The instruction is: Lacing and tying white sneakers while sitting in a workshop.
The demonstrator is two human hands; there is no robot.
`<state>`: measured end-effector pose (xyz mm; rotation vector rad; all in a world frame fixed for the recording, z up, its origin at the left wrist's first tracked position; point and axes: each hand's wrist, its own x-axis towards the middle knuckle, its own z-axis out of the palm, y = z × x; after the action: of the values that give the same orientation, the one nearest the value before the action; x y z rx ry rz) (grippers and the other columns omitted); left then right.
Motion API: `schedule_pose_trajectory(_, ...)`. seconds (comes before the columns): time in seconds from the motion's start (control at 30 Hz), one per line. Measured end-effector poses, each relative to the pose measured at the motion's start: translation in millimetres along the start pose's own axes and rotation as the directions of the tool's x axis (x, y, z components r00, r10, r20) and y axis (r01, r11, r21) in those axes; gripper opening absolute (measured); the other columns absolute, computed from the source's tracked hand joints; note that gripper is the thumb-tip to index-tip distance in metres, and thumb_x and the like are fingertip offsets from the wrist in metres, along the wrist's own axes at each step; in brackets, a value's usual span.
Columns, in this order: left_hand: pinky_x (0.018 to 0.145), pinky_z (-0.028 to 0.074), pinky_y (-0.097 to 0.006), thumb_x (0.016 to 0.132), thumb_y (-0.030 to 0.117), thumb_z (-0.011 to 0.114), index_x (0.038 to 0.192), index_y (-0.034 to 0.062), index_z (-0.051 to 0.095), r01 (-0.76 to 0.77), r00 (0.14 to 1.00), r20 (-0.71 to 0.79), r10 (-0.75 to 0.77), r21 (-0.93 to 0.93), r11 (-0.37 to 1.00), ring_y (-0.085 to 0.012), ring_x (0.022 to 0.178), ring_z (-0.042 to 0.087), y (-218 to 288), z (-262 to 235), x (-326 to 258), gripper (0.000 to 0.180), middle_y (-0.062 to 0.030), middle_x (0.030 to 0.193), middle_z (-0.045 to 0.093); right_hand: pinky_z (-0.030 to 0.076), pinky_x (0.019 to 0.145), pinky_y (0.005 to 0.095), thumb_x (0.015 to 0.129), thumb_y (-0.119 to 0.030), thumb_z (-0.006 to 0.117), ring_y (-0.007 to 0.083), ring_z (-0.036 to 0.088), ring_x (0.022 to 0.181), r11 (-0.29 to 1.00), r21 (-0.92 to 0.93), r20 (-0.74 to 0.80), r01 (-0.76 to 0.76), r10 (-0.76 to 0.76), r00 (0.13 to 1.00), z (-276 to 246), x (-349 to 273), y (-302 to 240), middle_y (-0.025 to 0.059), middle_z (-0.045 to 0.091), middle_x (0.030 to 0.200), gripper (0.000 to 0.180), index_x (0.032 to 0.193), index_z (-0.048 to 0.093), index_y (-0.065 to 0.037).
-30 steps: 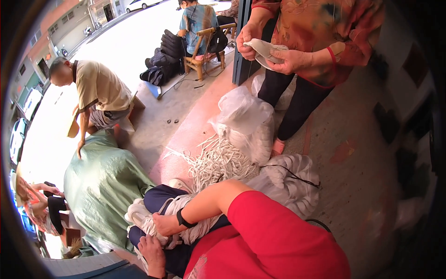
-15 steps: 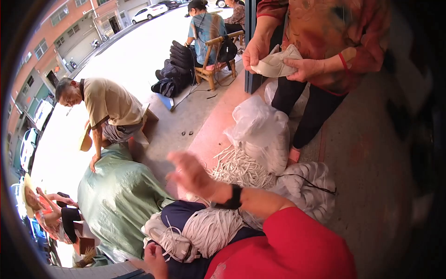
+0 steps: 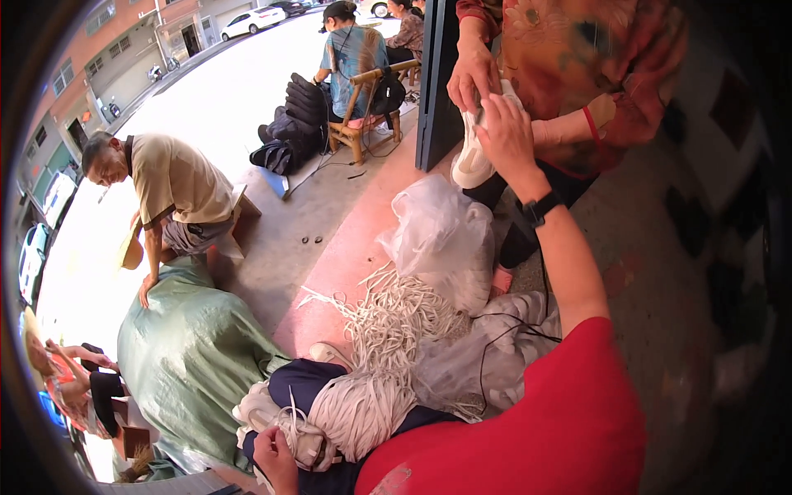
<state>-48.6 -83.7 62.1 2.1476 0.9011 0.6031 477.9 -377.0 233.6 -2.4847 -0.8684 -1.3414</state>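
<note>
My right hand (image 3: 510,144), a black band on its wrist, is stretched out to the upper right, fingers bent and closed on a white shoe (image 3: 474,162). Another person in a patterned red top also holds that shoe with both hands. Low in the view, my left hand (image 3: 276,459) has its fingers curled beside a second white shoe (image 3: 309,441) on my lap; what they hold, if anything, is hidden. Loose lace loops stand up from this lap shoe. A bundle of white shoelaces (image 3: 363,412) lies across the dark cloth (image 3: 301,381) on my lap.
A heap of white laces (image 3: 400,318) lies on the floor ahead, by clear plastic bags (image 3: 441,223) of white goods. At left a green tarp (image 3: 194,338) covers a pile, with a seated person leaning on it. A dark blue post (image 3: 437,91) stands behind the bags.
My right hand has swung from above the lace heap to the upper right and onto the shoe. The other person's shoe has turned from level to toe-down. My left hand has stayed low by the lap shoe.
</note>
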Motion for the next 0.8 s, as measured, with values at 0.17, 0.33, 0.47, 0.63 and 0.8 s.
schedule_pose_trajectory(0.17, 0.054, 0.042, -0.028, 0.080, 0.003, 0.056, 0.085, -0.0028, 0.059, -0.051, 0.999, 0.019, 0.051, 0.041, 0.998, -0.0183, 0.063, 0.055, 16, 4, 2, 0.008, -0.0118, 0.075, 0.058, 0.039, 0.086, 0.0388, 0.068, -0.021, 0.066, 0.0265, 0.048, 0.112, 0.892, -0.419, 0.543, 0.169, 0.097, 0.834, -17, 74, 2, 0.0124, 0.060, 0.106, 0.036, 0.100, 0.060, -0.007)
schedule_pose_trajectory(0.33, 0.056, 0.043, -0.029, 0.080, 0.003, 0.056, 0.085, -0.0033, 0.059, -0.089, 0.996, 0.035, 0.088, 0.036, 0.995, -0.0205, 0.063, 0.056, 13, 9, -9, 0.008, -0.0126, 0.076, 0.059, 0.042, 0.086, 0.0417, 0.076, -0.019, 0.052, 0.0309, 0.055, 0.105, 0.927, -0.348, 0.641, -0.142, 0.346, 0.685, -6, 90, 23, 0.0174, 0.060, 0.106, 0.031, 0.101, 0.060, -0.003)
schedule_pose_trajectory(0.47, 0.057, 0.044, -0.030, 0.080, 0.003, 0.056, 0.085, -0.0040, 0.058, -0.029, 0.999, 0.024, 0.029, 0.015, 0.999, -0.0205, 0.062, 0.056, -4, 3, -19, 0.009, -0.0128, 0.074, 0.059, 0.045, 0.083, 0.0393, 0.075, -0.019, 0.050, 0.0320, 0.054, 0.106, 0.917, -0.285, 0.750, -0.278, 0.395, 0.531, 5, 103, 49, 0.0237, 0.054, 0.113, 0.042, 0.111, 0.056, 0.002)
schedule_pose_trajectory(0.63, 0.059, 0.044, -0.028, 0.081, 0.003, 0.055, 0.086, -0.0049, 0.058, 0.022, 1.000, 0.010, -0.021, -0.036, 0.999, -0.0177, 0.063, 0.056, -5, -3, -22, 0.010, -0.0126, 0.071, 0.058, 0.048, 0.069, 0.0344, 0.070, -0.020, 0.055, 0.0292, 0.062, 0.078, 0.970, 0.034, 0.734, -0.240, 0.139, 0.665, -7, 85, 58, 0.0191, 0.063, 0.087, 0.033, 0.094, 0.059, 0.002)
schedule_pose_trajectory(0.8, 0.060, 0.044, -0.026, 0.081, 0.003, 0.056, 0.086, -0.0051, 0.058, -0.087, 0.995, 0.059, 0.086, 0.017, 0.996, -0.0155, 0.063, 0.056, 4, 8, -4, 0.010, -0.0113, 0.072, 0.060, 0.047, 0.073, 0.0361, 0.070, -0.017, 0.057, 0.0301, 0.061, 0.083, 0.896, 0.334, 0.550, -0.292, 0.066, 0.833, -17, 53, -2, 0.0179, 0.062, 0.086, 0.033, 0.100, 0.056, -0.004)
